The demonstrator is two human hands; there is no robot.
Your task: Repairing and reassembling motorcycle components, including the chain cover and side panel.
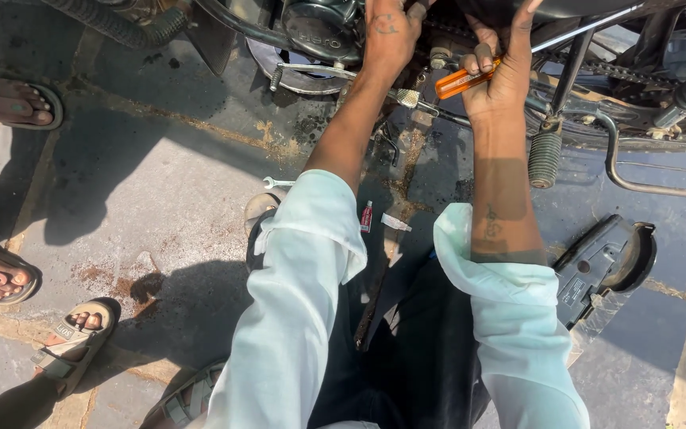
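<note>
Sandalled feet [73,338] of bystanders at left. Spanner [278,183] on pavement. Left hand [389,36] pressed to engine casing [319,28], finger state unclear. Right hand [495,75] clenched around orange-handled screwdriver [460,82] beside drive chain [621,71]. Judgement: keep blade square, brace wrist.

Small silver spanner [278,183] on stained stone paving near my knee; red-white tube [367,216] beside it; black plastic cover [605,266] right; bystanders' sandalled feet [73,338] left.
</note>
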